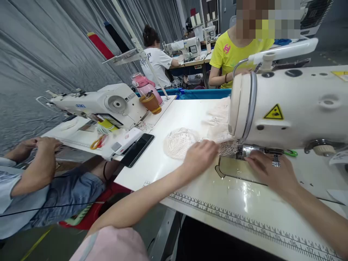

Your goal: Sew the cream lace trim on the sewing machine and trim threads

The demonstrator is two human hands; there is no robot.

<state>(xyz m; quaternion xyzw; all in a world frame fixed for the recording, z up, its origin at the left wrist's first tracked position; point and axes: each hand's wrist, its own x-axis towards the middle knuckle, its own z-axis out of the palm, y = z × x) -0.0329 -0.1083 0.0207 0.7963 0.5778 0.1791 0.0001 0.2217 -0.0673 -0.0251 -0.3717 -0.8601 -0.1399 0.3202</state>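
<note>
My left hand (201, 156) is closed, its curled fingers at the edge of a piece of cream lace fabric (228, 148) beside the needle area. A round part of the lace (181, 143) lies flat on the table to the left of that hand. Paler sheer cloth (217, 119) is bunched behind it. My right hand (274, 170) is at the presser foot (246, 151) of the white sewing machine (293, 105), low over the metal plate. Its fingertips are partly hidden under the machine head and blurred, so its grip is unclear.
A black phone (137, 150) lies at the table's left edge. Beyond are a second sewing machine (100, 103), orange scissors (97, 142), an amber cup (150, 103) and a pink bottle (148, 87). A co-worker's hands (45, 145) are at left. A ruler strip (231, 215) marks the front edge.
</note>
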